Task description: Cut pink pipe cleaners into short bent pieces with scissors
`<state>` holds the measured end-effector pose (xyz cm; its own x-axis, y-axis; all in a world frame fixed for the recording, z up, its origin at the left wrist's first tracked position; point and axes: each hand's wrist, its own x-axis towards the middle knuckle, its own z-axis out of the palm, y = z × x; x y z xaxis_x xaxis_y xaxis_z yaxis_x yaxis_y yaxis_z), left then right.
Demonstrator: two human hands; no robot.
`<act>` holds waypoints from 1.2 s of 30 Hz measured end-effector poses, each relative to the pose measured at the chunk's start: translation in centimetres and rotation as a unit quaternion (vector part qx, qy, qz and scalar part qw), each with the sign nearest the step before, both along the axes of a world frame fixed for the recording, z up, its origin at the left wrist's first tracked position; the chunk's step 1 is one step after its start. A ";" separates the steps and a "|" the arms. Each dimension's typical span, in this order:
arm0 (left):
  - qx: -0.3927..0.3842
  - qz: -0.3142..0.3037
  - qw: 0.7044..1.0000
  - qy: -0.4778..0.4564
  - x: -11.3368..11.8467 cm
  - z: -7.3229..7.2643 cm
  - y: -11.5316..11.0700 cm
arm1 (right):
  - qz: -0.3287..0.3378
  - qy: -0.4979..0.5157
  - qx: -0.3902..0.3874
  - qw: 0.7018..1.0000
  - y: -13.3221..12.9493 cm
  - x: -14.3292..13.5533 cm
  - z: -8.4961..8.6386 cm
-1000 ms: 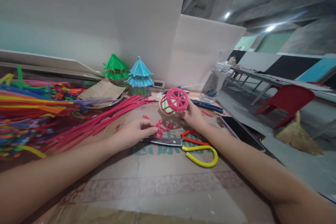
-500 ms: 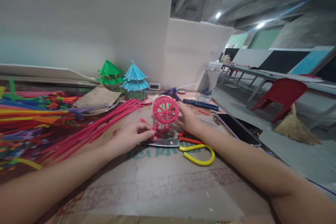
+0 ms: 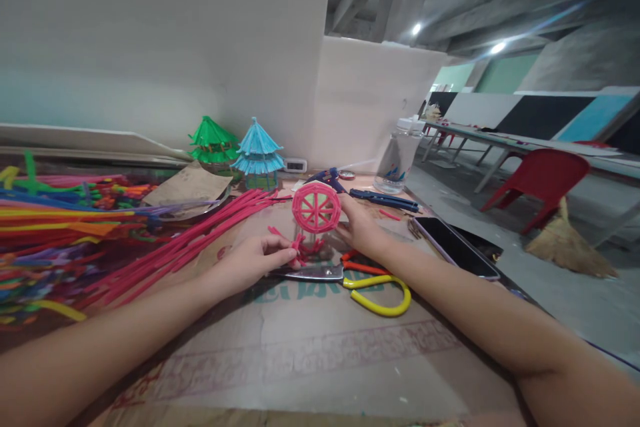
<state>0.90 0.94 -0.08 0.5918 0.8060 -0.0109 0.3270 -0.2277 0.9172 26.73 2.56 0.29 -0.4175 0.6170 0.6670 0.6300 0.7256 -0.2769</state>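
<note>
A pink spoked wheel (image 3: 317, 207) stands upright near the middle, with my right hand (image 3: 361, 225) closed on its right side. Below and to the left of the wheel, my left hand (image 3: 263, 259) pinches a small pink piece (image 3: 299, 250) between thumb and fingers. Under the hands lie scissors with a yellow handle loop (image 3: 384, 311), an orange one and metal blades. Long pink fuzzy sticks (image 3: 195, 233) stretch out to the left of my left hand.
Colourful fuzzy sticks (image 3: 55, 223) fill the left side. Behind stand a green hut (image 3: 212, 143), a blue hut (image 3: 257, 150) and a clear bottle (image 3: 395, 159). A glue gun (image 3: 326, 178), dark blue pliers (image 3: 384, 200) and a phone (image 3: 453, 247) lie to the right.
The wheel has turned slightly and now faces the camera more squarely. Both hands keep their holds with hardly any movement.
</note>
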 end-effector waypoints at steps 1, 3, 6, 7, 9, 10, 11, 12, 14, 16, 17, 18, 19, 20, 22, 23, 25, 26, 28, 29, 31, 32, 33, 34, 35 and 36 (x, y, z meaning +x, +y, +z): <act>-0.003 -0.001 1.000 -0.001 0.0 -0.1 0.0 | -0.006 0.007 -0.012 1.000 0.0 0.0 0.0; -0.012 -0.004 1.000 -0.004 0.0 -0.1 0.1 | -0.025 0.032 -0.056 0.998 0.1 -0.1 -0.2; -0.018 -0.009 1.000 -0.010 0.0 0.0 0.0 | -0.055 0.076 -0.148 0.985 0.9 -0.1 -0.7; -0.019 -0.010 1.000 -0.011 0.0 0.0 0.0 | -0.061 0.088 -0.168 0.980 1.3 -0.1 -0.9; -0.018 -0.013 1.000 -0.013 0.0 0.1 -0.1 | -0.067 0.103 -0.188 0.975 2.1 0.1 -1.3; -0.018 -0.014 1.000 -0.014 0.0 0.1 -0.1 | -0.069 0.108 -0.190 0.973 2.5 0.2 -1.5; -0.018 -0.014 1.000 -0.015 0.0 0.1 -0.1 | -0.073 0.112 -0.192 0.972 2.9 0.3 -1.7; -0.019 -0.014 1.000 -0.015 0.0 0.1 -0.1 | -0.078 0.114 -0.192 0.972 3.1 0.4 -1.8; -0.022 -0.011 1.000 -0.014 0.0 0.0 -0.1 | -0.088 0.112 -0.191 0.971 3.4 0.5 -1.9; -0.021 -0.014 1.000 -0.017 0.0 -0.1 0.0 | -0.100 0.106 -0.190 0.971 3.4 0.7 -1.8; -0.018 -0.017 0.999 -0.020 0.0 -0.2 0.0 | -0.107 0.103 -0.188 0.971 3.4 0.8 -1.8; -0.015 -0.018 0.999 -0.022 -0.1 -0.2 0.1 | -0.115 0.101 -0.186 0.971 3.4 1.0 -1.7; -0.011 -0.018 1.000 -0.022 -0.1 -0.2 0.1 | -0.122 0.097 -0.182 0.971 3.5 1.1 -1.8; -0.007 -0.017 1.000 -0.020 -0.1 -0.2 0.1 | -0.128 0.093 -0.176 0.971 3.6 1.3 -1.8; -0.004 -0.012 1.000 -0.016 -0.1 -0.1 0.1 | -0.134 0.086 -0.162 0.974 3.9 1.8 -2.0; -0.006 -0.009 1.000 -0.017 -0.1 -0.1 0.1 | -0.133 0.082 -0.156 0.975 4.1 2.1 -2.0; -0.012 -0.004 1.000 -0.025 -0.1 0.1 0.1 | -0.132 0.081 -0.138 0.978 4.2 2.5 -1.8; -0.016 0.000 0.999 -0.030 -0.1 0.2 0.0 | -0.136 0.085 -0.126 0.979 4.1 2.5 -1.5; -0.021 0.004 0.999 -0.034 -0.1 0.4 0.0 | -0.148 0.105 -0.095 0.979 3.3 2.1 -0.4; -0.023 0.004 0.999 -0.035 -0.1 0.4 -0.1 | -0.156 0.119 -0.078 0.978 2.6 1.6 0.3; -0.028 0.010 0.999 -0.030 -0.2 0.4 -0.1 | -0.126 0.139 -0.080 0.979 0.6 0.0 1.6; -0.029 0.014 0.999 -0.027 -0.3 0.4 0.0 | -0.102 0.133 -0.113 0.979 -0.4 -0.9 2.1; -0.028 0.015 0.999 -0.027 -0.3 0.3 0.0 | -0.074 0.130 -0.153 0.977 -1.5 -1.9 2.3; -0.026 0.014 0.999 -0.029 -0.3 0.2 0.1 | -0.046 0.125 -0.190 0.973 -2.4 -2.9 2.4; -0.025 0.012 0.999 -0.032 -0.3 0.2 0.2 | -0.025 0.126 -0.218 0.967 -3.2 -3.8 2.3; -0.025 0.007 0.999 -0.033 -0.4 0.2 0.2 | -0.011 0.121 -0.243 0.962 -3.7 -4.5 1.9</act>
<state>0.55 1.15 0.07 0.5808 0.8140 -0.0126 0.2690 -0.1773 0.9467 22.25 -1.16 2.22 -0.2701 0.8875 0.3734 0.5177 0.4608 -0.7209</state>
